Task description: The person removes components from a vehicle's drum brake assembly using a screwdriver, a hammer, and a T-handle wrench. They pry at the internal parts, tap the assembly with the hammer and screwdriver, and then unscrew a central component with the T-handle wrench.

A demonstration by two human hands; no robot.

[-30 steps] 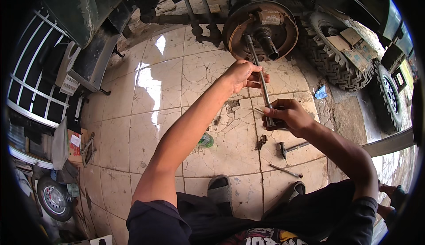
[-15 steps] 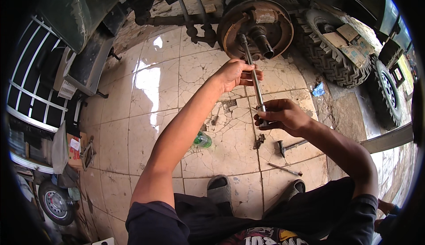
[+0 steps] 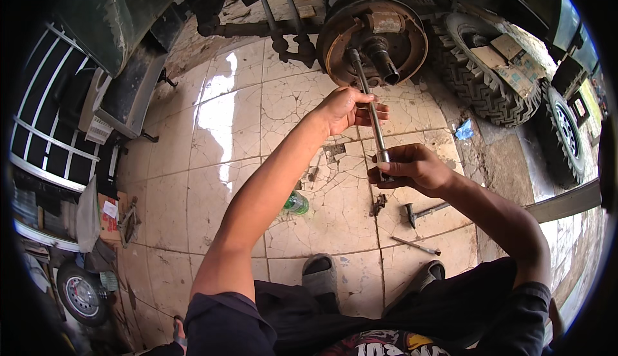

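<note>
A long chrome socket wrench (image 3: 378, 127) slants from my hands up to a rusty brake backing plate (image 3: 412, 47). Its socket end meets the plate just left of the greasy wheel spindle (image 3: 381, 60). Partway along the bar, my left hand (image 3: 347, 108) is closed round it, thumb on top and fingertips showing on the far side. My right hand (image 3: 415, 168) holds the near end between thumb and fingers. Below that hand lie a small dark metal part (image 3: 380, 205), a hammer (image 3: 425, 214) and a thin rod-like tool (image 3: 415, 246), all on the tiles.
A green plastic bottle (image 3: 296, 203) lies beneath my left forearm. Large treaded tyres (image 3: 489, 95) bear cardboard on the right, near a blue scrap (image 3: 463, 129). A metal stand (image 3: 132, 98) and a small wheel (image 3: 82, 293) are on the left. Another person's foot (image 3: 179, 330) shows lower left.
The wrench and both my hands stay nearly in place, with my left fingers and right-hand grip shifting slightly. Another person's foot has come into view at the lower left.
</note>
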